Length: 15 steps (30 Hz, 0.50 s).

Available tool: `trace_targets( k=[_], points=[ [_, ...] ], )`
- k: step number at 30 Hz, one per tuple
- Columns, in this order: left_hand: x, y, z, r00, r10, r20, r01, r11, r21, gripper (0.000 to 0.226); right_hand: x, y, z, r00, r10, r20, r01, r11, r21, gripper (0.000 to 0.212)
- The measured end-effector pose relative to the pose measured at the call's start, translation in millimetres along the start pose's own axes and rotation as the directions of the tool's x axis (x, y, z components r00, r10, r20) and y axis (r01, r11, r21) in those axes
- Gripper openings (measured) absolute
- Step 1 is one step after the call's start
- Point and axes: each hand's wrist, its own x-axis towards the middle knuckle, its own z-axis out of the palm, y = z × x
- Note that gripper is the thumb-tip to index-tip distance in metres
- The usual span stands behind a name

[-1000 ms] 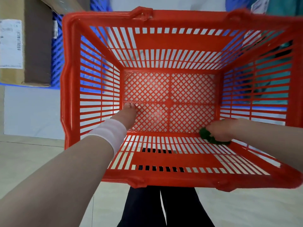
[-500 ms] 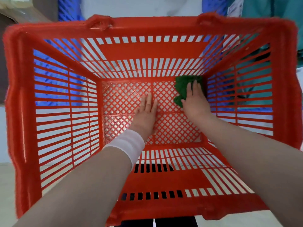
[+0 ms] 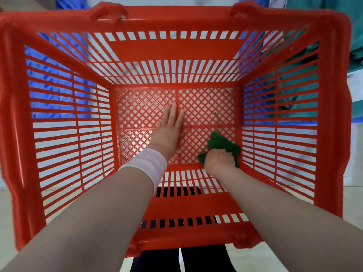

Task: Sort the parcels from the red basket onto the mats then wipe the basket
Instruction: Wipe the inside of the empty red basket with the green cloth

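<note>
One wide-angle camera on my head, looking steeply down past my forearms into the red slatted plastic basket (image 3: pixel 182 50), close enough that its rim fills nearly the whole frame, edges bowed by the lens, pale tiled floor (image 3: pixel 294 258) at the bottom.

Basket (image 3: pixel 18 118): red plastic; walls of parallel slats, bottom a diamond lattice.
Cloth (image 3: pixel 220 143): dark green, plain, bunched.
Wristband (image 3: pixel 146 166): pale pink, plain, on the left forearm.
Mat (image 3: pixel 51 89): blue, showing through the left wall's slats.
Trousers (image 3: pixel 182 260): black.
Floor (image 3: pixel 5 216): pale beige tile.
</note>
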Motion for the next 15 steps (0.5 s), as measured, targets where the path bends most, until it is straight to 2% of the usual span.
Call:
trace_targets(
  k=[2,6,11,15],
  points=[
    [1,0,1,1.0,-0.003,0.004,0.003,1.0,0.002,0.109,-5,-10,4,1.0,-0.027,-0.005,0.027,1.0,0.001,0.035],
    [1,-2,2,1.0,0.001,-0.005,-0.001,1.0,0.009,0.11,-18,-12,-2,0.985,-0.174,-0.005,0.171,0.975,-0.144,0.027],
    [2,-2,2,1.0,0.011,-0.01,-0.011,1.0,0.023,0.106,-32,-10,-20,0.933,-0.345,0.106,0.361,0.901,-0.242,0.015],
    [2,-2,5,1.0,0.01,-0.03,-0.009,0.999,0.036,0.102,-37,-5,-34,0.874,-0.452,0.178,0.479,0.862,-0.163,0.018]
  ],
)
